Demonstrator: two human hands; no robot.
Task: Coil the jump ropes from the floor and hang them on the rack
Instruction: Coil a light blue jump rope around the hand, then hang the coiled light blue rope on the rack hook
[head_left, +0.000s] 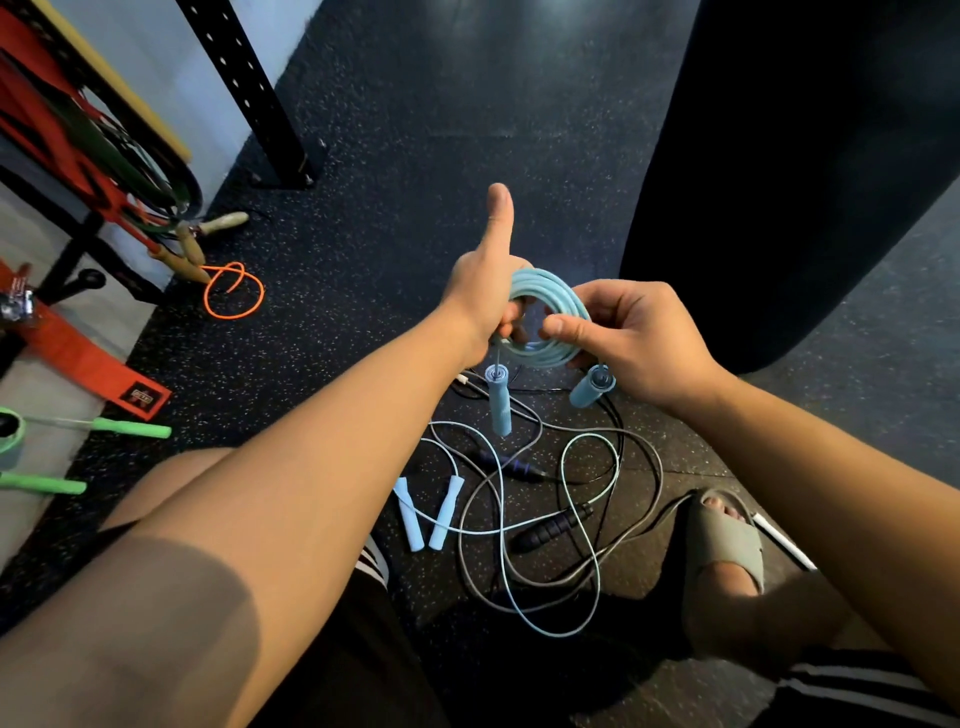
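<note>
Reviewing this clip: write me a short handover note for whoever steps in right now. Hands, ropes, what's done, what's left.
Left hand: holding the light blue coiled rope through its loops, thumb up.
Right hand: pinching the coil's other side.
The coil's two blue handles dangle below; coiling looks done, not yet hung.
On the floor below: a tangle with a second light blue rope and a dark-handled rope, both uncoiled.
An orange rope lies loose by the rack at left; a green-handled rope sits at the left edge.
Left to do: hang this coil, then coil and hang the rest.
</note>
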